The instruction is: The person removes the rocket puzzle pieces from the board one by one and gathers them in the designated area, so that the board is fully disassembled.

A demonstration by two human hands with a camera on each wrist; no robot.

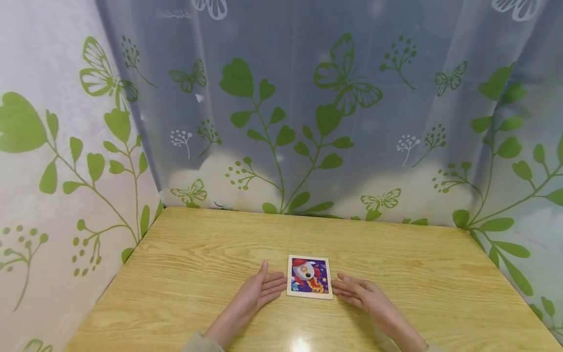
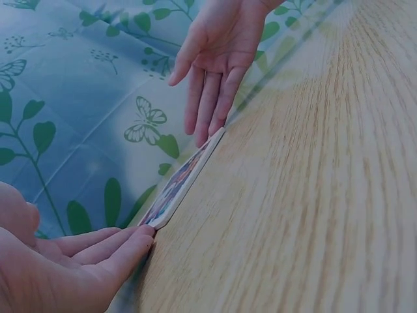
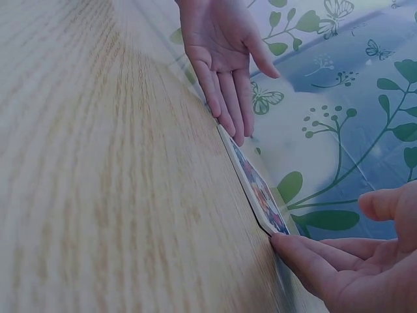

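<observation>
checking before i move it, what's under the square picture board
The square board rests on the wood-grain tabletop, which shows around its edges. The patch directly beneath is covered; anything else there cannot be seen.

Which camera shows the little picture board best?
The head view: it looks down on the picture board, so its whole printed face shows, between the left hand and right hand. Both wrist views catch it at a low slant, as a narrow strip with its picture squeezed.
</observation>
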